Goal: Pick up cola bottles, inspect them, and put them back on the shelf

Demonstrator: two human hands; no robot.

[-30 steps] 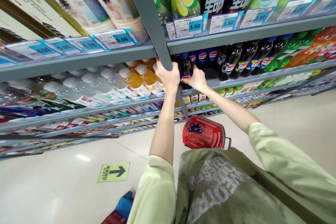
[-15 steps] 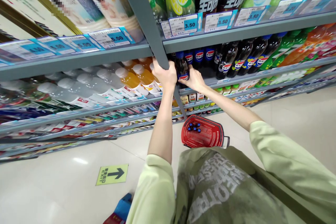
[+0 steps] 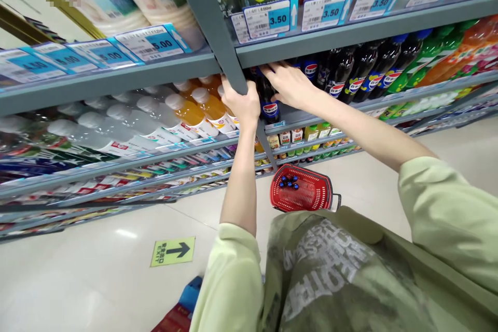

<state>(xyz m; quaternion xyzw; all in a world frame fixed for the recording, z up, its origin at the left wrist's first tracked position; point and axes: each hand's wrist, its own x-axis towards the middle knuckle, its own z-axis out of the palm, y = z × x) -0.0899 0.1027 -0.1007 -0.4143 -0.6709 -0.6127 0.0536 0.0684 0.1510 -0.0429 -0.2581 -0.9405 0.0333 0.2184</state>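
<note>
Bottle [image 3: 270, 110] is standing at shelf's [image 3: 298, 116] front left corner; right hand [image 3: 290, 85], fingers spread, is covering its top; left hand [image 3: 241, 104] is clasping post [image 3: 209, 18].

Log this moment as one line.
left hand: around shelf post | right hand: at dark bottle, grip unclear | red basket: on floor, blue-capped bottles inside

From the head, the camera faces forward and down, near the hands [image 3: 291, 86] and shelves [image 3: 334, 34].
</note>
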